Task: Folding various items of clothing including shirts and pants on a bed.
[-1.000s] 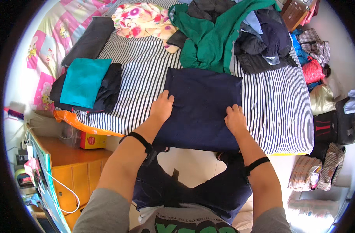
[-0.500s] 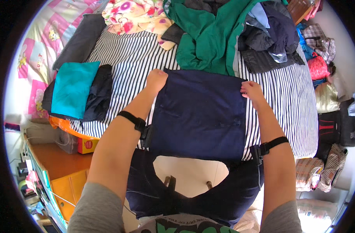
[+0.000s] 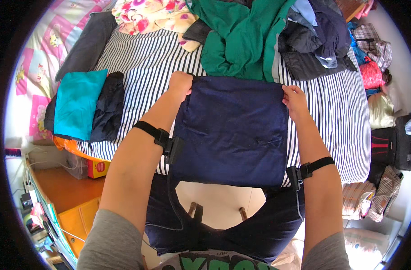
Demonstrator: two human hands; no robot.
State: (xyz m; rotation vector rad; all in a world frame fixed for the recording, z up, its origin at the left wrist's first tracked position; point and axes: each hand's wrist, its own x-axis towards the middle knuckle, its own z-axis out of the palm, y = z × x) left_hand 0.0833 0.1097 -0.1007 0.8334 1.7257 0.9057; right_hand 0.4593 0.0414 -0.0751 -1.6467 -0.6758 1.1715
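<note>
A dark navy garment point(image 3: 228, 130), folded into a near-square, lies over the front of the bed close to me. Its near edge reaches the bed's front edge, above my legs. My left hand point(image 3: 181, 85) is closed at the far left corner of the cloth, its fingertips mostly hidden. At the far right corner, my right hand point(image 3: 295, 101) pinches the fabric between thumb and fingers. The cloth is mostly flat, with small wrinkles toward its lower right.
Striped bedding point(image 3: 142, 58) covers the bed. Beyond the cloth lies a green garment point(image 3: 241, 40), with dark clothes point(image 3: 313, 45) to its right. A folded teal garment point(image 3: 79, 105) rests on black cloth at the left. Bags point(image 3: 381, 112) line the right side.
My right hand's fingers have shifted from curled at the right edge to a pinch on the far corner. Wrinkles at the lower right of the cloth look more marked.
</note>
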